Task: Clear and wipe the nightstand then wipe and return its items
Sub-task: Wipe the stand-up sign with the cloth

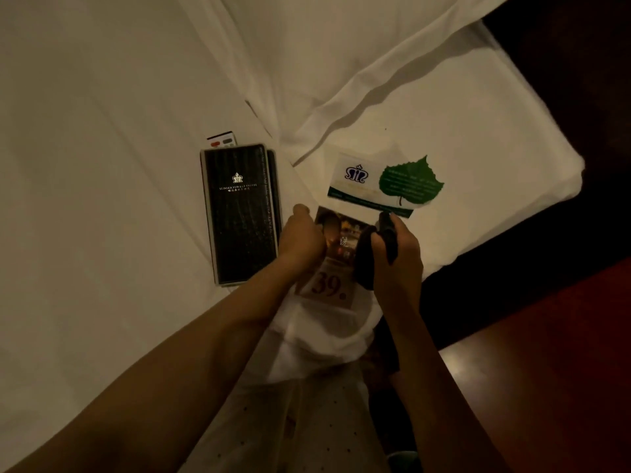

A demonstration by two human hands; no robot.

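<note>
The right hand (396, 254) is closed around a bunched dark cloth (367, 261), with the fingers wrapped over the top of the wad. The cloth is pressed against the right edge of a printed card (336, 264), which serves as the landmark for all positions below. The card carries a photo in its upper half and the large figure "39" in its lower half. It rests on the white bedding (119, 165).

The left hand (302, 237) is curled at the upper left corner of the card, thumb raised. The fingers are turned under the hand; whether they grip the card edge or only press on it cannot be determined.

Directly beyond the card, touching or slightly overlapping its far edge, lies a white card with a crown logo (358, 180). A green leaf-shaped card (408, 184) overlaps the right end of that white card.

To the left of the printed card, just beside the left hand, lies a black folder (240, 213) with a crown emblem and hotel lettering. A remote control (222, 139) protrudes from beneath its far end.

Far right of the card, past the bed edge, a dark red-brown nightstand top (546, 336) is visible.
</note>
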